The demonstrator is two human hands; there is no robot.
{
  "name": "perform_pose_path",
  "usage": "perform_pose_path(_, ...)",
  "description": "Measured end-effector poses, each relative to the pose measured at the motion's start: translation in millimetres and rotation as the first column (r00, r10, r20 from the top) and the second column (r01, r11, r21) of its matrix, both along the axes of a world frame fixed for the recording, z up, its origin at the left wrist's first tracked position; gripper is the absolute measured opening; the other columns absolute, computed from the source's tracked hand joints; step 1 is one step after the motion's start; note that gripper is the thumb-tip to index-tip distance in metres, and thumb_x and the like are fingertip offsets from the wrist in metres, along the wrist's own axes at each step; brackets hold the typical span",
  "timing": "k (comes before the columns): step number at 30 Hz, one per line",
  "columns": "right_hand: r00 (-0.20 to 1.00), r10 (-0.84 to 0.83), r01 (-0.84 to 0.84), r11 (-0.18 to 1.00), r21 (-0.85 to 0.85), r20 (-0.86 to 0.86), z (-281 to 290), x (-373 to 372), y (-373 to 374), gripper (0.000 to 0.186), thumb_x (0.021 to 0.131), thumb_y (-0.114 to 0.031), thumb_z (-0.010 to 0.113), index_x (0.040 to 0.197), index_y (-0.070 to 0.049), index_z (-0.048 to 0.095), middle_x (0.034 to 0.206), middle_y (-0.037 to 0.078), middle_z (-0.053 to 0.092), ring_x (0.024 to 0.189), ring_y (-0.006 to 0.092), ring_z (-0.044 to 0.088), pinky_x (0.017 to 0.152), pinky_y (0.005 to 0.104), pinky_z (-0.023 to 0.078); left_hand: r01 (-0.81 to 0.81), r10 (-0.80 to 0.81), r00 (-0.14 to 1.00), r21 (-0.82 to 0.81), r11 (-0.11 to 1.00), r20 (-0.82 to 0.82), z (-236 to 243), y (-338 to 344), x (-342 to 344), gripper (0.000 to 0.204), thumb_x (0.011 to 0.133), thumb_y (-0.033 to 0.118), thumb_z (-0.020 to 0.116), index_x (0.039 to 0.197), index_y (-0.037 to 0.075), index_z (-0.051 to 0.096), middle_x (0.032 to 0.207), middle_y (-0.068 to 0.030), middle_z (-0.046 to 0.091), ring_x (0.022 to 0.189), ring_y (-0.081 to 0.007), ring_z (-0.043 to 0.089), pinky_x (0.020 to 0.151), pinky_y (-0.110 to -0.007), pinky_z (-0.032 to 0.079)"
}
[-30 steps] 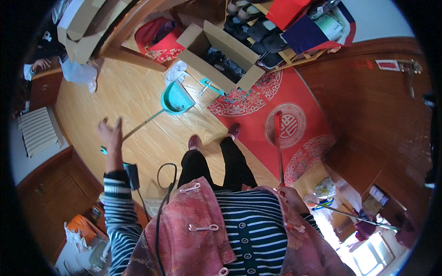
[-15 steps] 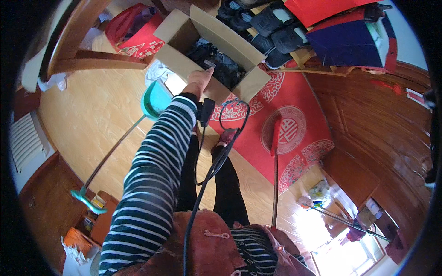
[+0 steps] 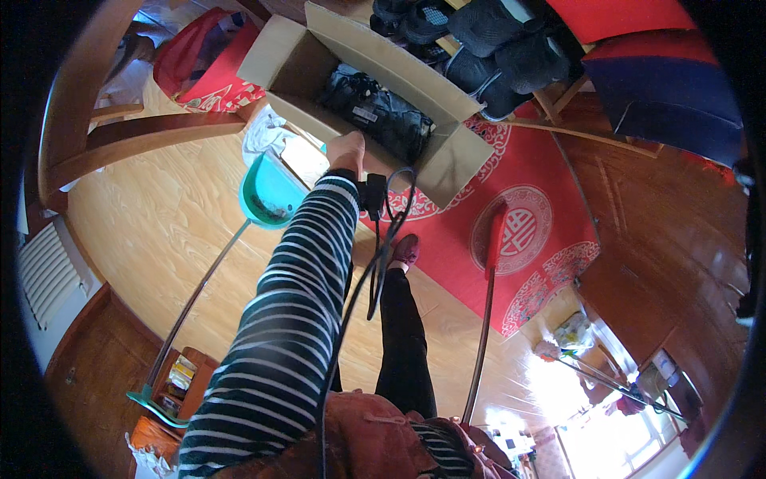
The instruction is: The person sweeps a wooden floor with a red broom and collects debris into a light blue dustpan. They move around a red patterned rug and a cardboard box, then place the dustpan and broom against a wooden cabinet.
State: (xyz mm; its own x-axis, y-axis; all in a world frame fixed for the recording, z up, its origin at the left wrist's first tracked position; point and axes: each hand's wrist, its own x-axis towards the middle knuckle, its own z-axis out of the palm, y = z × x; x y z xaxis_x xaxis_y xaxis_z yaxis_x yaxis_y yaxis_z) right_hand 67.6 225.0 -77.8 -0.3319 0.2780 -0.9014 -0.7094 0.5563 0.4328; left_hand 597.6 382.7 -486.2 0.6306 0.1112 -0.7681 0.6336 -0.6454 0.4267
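My left hand (image 3: 346, 152), in a striped sleeve, reaches to the near side of an open cardboard box (image 3: 311, 120). Its fingers look closed at the box's edge. Inside the box lie dark items (image 3: 379, 112) with a small white label; their kind is unclear. A black cable with a small black block (image 3: 372, 196) hangs by my left wrist. To the right stands a broom (image 3: 488, 303) with a red head, its handle running down toward my right side. Only a bit of my right striped sleeve shows; my right hand cannot be made out.
A teal long-handled dustpan (image 3: 275, 191) with debris lies left of my arm, beside white crumpled cloth (image 3: 267, 132). Dark shoes (image 3: 487, 64) fill a wooden rack at the top. A red patterned mat (image 3: 447, 239) covers the floor right of my foot. A wooden chair frame (image 3: 144, 140) stands upper left.
The view has shifted, and more of the dustpan and its debris shows. My left hand has drawn back from over the box's rim to its near side.
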Motion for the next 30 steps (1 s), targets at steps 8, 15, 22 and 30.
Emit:
perform_pose_path(8, 0.981, 0.123, -0.129, 0.991, 0.03, 0.147, -3, 4, -3, 0.03, 0.086, -0.016, 0.059, 0.106, 0.004, 0.05, 0.076, 0.015, 0.063, 0.067, 0.0284, 0.063, 0.063, 0.0382, 0.052, 0.736, -0.77, 0.613, 0.224, 0.638, 0.178, 14, 78, -51, 0.026, 0.069, 0.028, 0.075, 0.084, 0.008, 0.066, 0.086, -0.0109, 0.067, 0.078, -0.0297, 0.065, 0.065, -0.036, 0.053)
perform_pose_path(15, 0.987, -0.023, 0.06, 0.971, -0.231, 0.158, -23, 21, -7, 0.016, 0.089, -0.018, 0.056, 0.096, -0.008, 0.046, 0.062, 0.008, 0.052, 0.051, 0.0227, 0.055, 0.045, 0.0397, 0.049, -0.821, 0.759, 0.563, -0.326, 0.468, -0.329, 142, 108, -173, 0.03, 0.082, 0.01, 0.055, 0.111, 0.005, 0.051, 0.098, -0.0102, 0.061, 0.078, -0.0229, 0.062, 0.059, -0.035, 0.053)
perform_pose_path(22, 0.973, 0.174, -0.1, 0.913, -0.396, 0.154, 34, 53, -12, 0.016, 0.091, -0.019, 0.054, 0.092, -0.008, 0.043, 0.059, 0.006, 0.048, 0.045, 0.0186, 0.051, 0.039, 0.032, 0.044, -0.702, 0.626, 0.701, -0.179, 0.689, -0.343, 184, 139, -245, 0.03, 0.078, 0.007, 0.057, 0.108, 0.006, 0.054, 0.09, -0.0066, 0.06, 0.072, -0.0169, 0.058, 0.058, -0.03, 0.048)
perform_pose_path(30, 0.814, 0.417, -0.212, 0.861, -0.462, 0.404, -1, 125, -27, 0.015, 0.09, -0.012, 0.051, 0.098, -0.005, 0.04, 0.069, 0.008, 0.05, 0.048, 0.0166, 0.052, 0.042, 0.031, 0.05, -0.391, 0.388, 0.918, -0.367, 0.844, -0.086, 193, 169, -302, 0.024, 0.08, 0.012, 0.06, 0.102, 0.005, 0.056, 0.074, -0.0038, 0.058, 0.053, -0.0147, 0.051, 0.047, -0.028, 0.042)
